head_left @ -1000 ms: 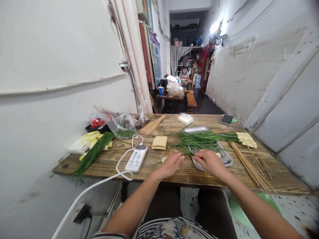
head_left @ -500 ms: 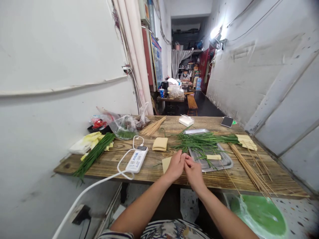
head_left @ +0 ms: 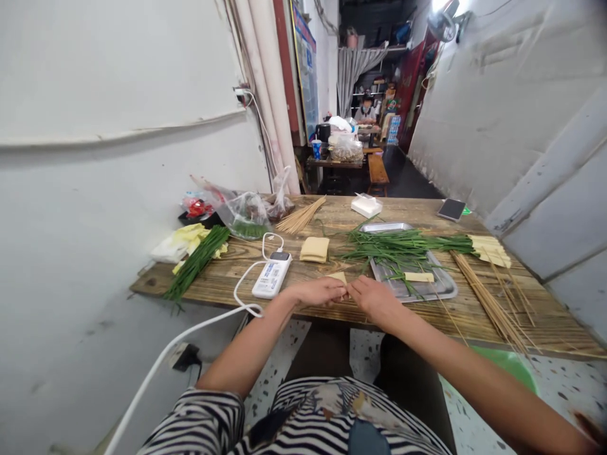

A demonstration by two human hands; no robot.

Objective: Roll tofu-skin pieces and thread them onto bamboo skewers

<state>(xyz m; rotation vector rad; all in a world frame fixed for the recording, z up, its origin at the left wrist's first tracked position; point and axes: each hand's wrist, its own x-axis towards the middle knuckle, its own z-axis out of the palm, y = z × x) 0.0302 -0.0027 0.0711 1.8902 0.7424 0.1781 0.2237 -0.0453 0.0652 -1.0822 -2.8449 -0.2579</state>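
Note:
My left hand (head_left: 322, 291) and my right hand (head_left: 372, 297) meet fingertip to fingertip low over the table's near side. Their fingers are pinched together, and whatever lies between them is hidden. Just behind the fingers shows part of a pale yellow beancurd sheet (head_left: 337, 277), its near side covered by my hands. A squarish stack of such sheets (head_left: 314, 249) lies farther back. Right of my hands, long green chives (head_left: 391, 245) are heaped across a metal tray (head_left: 446, 288). A small beancurd roll (head_left: 419, 277) on a thin skewer rests at the tray's right part.
Bamboo skewers (head_left: 488, 300) lie at the right, near finished-looking pale rolls (head_left: 490, 249). A white power bank (head_left: 272, 275) with a cable is left of my hands. More chives (head_left: 199, 262), plastic bags (head_left: 249, 215), a white box (head_left: 366, 205) and a phone (head_left: 451, 209) surround them.
My hands have spread flatter and moved onto the beancurd sheet's near side, which previously lay uncovered left of them. The view has tilted downward, showing more of my lap.

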